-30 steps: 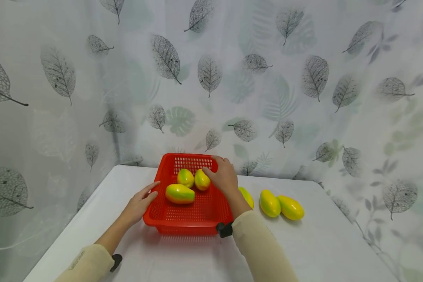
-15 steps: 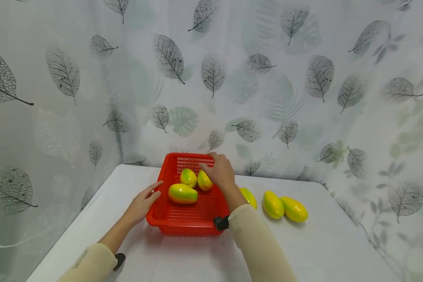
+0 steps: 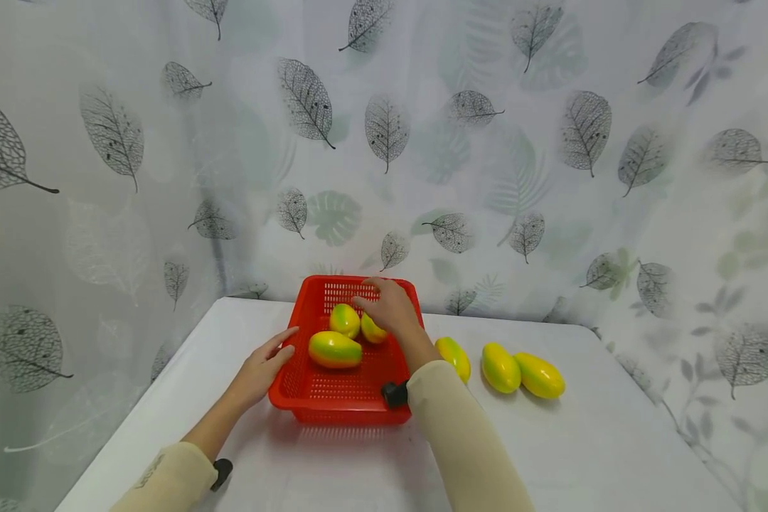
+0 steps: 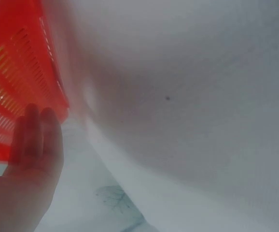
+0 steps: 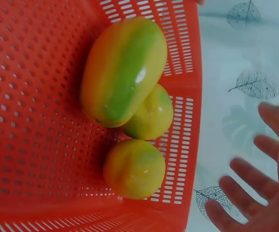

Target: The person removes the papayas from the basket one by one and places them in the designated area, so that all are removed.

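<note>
A red perforated plastic basket [image 3: 340, 407] stands on the white table with three yellow-green mangoes inside: one long mango [image 3: 335, 350] lies in front, a second mango [image 3: 345, 321] behind it, and a third mango [image 3: 374, 331] partly behind my right hand. My left hand [image 3: 256, 371] rests against the basket's left side, its fingers [image 4: 51, 133] extended along the wall in the left wrist view. Above the right back part of the basket is my right hand [image 3: 392, 307], holding nothing. Its fingers are spread apart [image 5: 250, 176] in the right wrist view.
Right of the basket lie three more mangoes: one mango [image 3: 454, 358] close to my right forearm, and a pair, a mango [image 3: 500, 368] and another mango [image 3: 540, 375], side by side. A leaf-patterned curtain [image 3: 448, 171] hangs behind the white table [image 3: 582, 441].
My right hand has shifted left over the basket from near its right rim, uncovering more of the mango beside it outside. My left hand stays at the basket's left side. The mangoes inside keep their places.
</note>
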### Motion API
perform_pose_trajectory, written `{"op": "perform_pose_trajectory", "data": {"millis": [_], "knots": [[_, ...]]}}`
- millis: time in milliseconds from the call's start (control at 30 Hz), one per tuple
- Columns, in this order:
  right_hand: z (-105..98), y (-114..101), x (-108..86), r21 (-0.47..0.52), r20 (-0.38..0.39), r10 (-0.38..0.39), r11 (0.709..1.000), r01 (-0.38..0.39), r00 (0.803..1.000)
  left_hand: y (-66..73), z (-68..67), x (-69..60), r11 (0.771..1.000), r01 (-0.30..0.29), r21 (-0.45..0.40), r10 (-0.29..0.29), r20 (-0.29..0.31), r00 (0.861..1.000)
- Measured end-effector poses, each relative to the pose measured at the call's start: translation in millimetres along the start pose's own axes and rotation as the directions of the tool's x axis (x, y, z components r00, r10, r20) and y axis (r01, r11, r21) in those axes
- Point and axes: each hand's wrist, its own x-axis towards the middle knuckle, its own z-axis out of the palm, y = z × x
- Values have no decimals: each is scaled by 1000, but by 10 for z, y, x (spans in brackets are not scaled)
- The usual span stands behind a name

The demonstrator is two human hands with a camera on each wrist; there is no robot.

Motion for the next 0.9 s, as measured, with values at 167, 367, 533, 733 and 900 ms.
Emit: {"op": "perform_pose_trajectory", "data": {"millis": [167, 367, 533, 733, 900], "knots": [[68, -7, -1, 9, 240, -2, 1000, 0, 971, -11, 5, -4, 1000, 7, -3, -7, 1, 1000], [139, -32, -4, 43, 391, 19, 998, -38, 920, -25, 10, -9, 1000, 9, -12, -9, 1, 1000], [196, -31, 0, 32, 453, 20, 999, -39, 891, -33, 11, -15, 1000, 11, -17, -11, -12, 1000], [250, 0, 9, 13, 515, 30, 999, -43, 857, -25, 19, -26, 1000, 18, -21, -18, -12, 1000], [256, -9, 25, 4, 522, 49, 998, -60, 852, -2, 4, -8, 1000, 3, -19, -3, -6, 1000]]}}
